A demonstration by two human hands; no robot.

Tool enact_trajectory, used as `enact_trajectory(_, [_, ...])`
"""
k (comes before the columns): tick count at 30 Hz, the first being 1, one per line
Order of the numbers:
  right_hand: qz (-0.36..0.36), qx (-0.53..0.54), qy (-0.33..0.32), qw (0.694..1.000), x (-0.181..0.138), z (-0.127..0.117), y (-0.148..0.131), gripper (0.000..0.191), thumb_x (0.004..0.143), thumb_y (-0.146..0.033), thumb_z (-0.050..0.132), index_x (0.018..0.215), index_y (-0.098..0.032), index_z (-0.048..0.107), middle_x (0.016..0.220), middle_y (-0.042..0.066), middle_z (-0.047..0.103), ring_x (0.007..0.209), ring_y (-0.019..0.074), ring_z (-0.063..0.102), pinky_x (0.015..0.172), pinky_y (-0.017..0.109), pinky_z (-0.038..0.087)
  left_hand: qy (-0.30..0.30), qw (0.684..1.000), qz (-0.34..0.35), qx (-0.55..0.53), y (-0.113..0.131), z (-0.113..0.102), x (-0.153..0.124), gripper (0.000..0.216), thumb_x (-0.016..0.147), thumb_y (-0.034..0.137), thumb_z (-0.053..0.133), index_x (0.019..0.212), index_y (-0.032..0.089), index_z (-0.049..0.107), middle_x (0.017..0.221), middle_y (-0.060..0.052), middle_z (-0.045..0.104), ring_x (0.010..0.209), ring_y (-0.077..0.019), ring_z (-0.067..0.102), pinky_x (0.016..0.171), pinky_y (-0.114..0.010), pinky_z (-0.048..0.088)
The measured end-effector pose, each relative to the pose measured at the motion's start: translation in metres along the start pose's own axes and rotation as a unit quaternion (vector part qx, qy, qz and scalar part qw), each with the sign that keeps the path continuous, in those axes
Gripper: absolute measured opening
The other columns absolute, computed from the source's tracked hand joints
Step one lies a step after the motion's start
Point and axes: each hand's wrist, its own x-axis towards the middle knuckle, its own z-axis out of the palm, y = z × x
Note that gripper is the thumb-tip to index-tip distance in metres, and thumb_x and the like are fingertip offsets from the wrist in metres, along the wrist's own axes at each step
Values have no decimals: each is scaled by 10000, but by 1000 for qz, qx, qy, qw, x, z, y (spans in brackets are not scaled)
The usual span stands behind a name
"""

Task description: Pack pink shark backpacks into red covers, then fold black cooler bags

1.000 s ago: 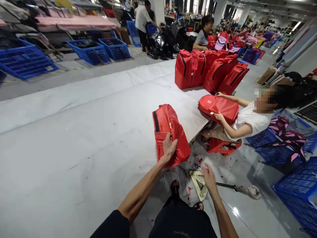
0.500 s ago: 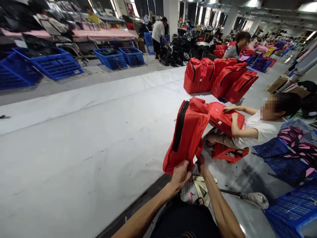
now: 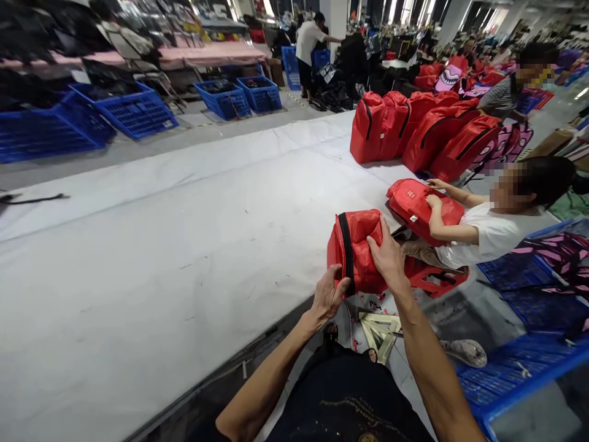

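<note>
Red backpack (image 3: 356, 248) between both hands, left (image 3: 329, 293), right (image 3: 387, 256).

Both forearms are reaching forward from the near edge, bare and converging toward centre-right. Left hand (image 3: 329, 293) is sitting lower and nearer, wrist bent slightly, fingers curling up and inward in a pinch grip, thumb pointing far-right. Right hand (image 3: 387, 256) is sitting higher and farther, palm down, fingers spreading and pressing over the top, wrist roughly straight. Hands are close together, not touching each other.
</note>
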Motion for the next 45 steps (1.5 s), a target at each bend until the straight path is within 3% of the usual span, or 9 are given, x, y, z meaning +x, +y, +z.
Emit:
enact_trajectory(5, [0, -78, -8, 997, 4, -4, 5, 801, 1164, -470, 447, 1839, -270, 65, 1468, 172, 741, 1168, 358, 777, 1005, 463, 589, -8, 1000, 17, 4, -12, 13, -10, 515, 1089, 708, 433, 858, 254, 509, 773, 22, 500, 703, -170, 465, 695, -301, 416])
enact_trajectory(12, [-5, -93, -3, 996, 5, 4, -2, 827, 1174, -382, 430, 1829, -244, -55, 1410, 184, 764, 1137, 339, 779, 960, 421, 580, 46, 998, 30, -17, -30, 1, 2, 645, 1055, 807, 425, 727, 252, 417, 682, 45, 406, 638, -144, 365, 622, -287, 360])
enact_trajectory(17, [-16, -104, -7, 994, 15, 7, -8, 797, 1180, -340, 403, 1831, -234, -45, 1386, 194, 764, 1155, 339, 763, 964, 418, 565, 66, 997, 4, -26, -34, 3, -3, 531, 1064, 740, 491, 846, 255, 501, 769, 29, 499, 706, -156, 461, 690, -280, 448])
enact_trajectory(22, [-22, -126, -14, 992, 26, 9, -9, 811, 1180, -335, 382, 1820, -236, -106, 1411, 207, 742, 1181, 346, 744, 1005, 452, 545, 27, 997, 74, -12, -54, 5, -8, 277, 1088, 512, 538, 1201, 259, 532, 1039, -46, 680, 867, -177, 620, 831, -328, 541])
enact_trajectory(27, [-30, -145, -15, 989, 28, 13, -18, 820, 1186, -342, 363, 1806, -202, -155, 1401, 226, 739, 1197, 354, 735, 1012, 449, 535, 47, 989, 132, 47, -71, 2, -7, 192, 1068, 392, 508, 1217, 271, 501, 913, -1, 672, 775, -168, 626, 774, -314, 522])
enact_trajectory(31, [-42, -154, -18, 987, 23, 16, -24, 793, 1183, -344, 363, 1822, -214, -89, 1405, 201, 743, 1184, 349, 741, 994, 440, 549, 109, 980, 139, 89, -57, -13, 15, 254, 1064, 481, 542, 1200, 267, 535, 892, -7, 707, 763, -180, 660, 761, -311, 505])
enact_trajectory(35, [-61, -167, -29, 984, 8, 16, -20, 774, 1188, -380, 343, 1824, -220, -68, 1414, 190, 747, 1140, 327, 756, 940, 399, 565, 135, 979, 71, 132, -12, -53, 61, 358, 1123, 569, 463, 1100, 246, 618, 820, -5, 696, 691, -174, 640, 715, -293, 442])
enact_trajectory(40, [-46, -177, -22, 983, 4, 9, -12, 776, 1194, -396, 349, 1825, -229, -71, 1407, 174, 762, 1115, 313, 766, 920, 377, 566, 56, 991, 7, 121, 38, -81, 73, 432, 1100, 672, 504, 993, 264, 599, 731, 50, 595, 596, -161, 562, 652, -279, 379])
enact_trajectory(45, [-47, -165, -17, 985, 14, 7, -17, 764, 1185, -390, 384, 1836, -236, 13, 1411, 162, 770, 1141, 314, 769, 937, 377, 569, -66, 995, 8, 73, 21, -52, 52, 571, 1079, 737, 450, 772, 258, 494, 641, 37, 501, 573, -160, 450, 612, -297, 333])
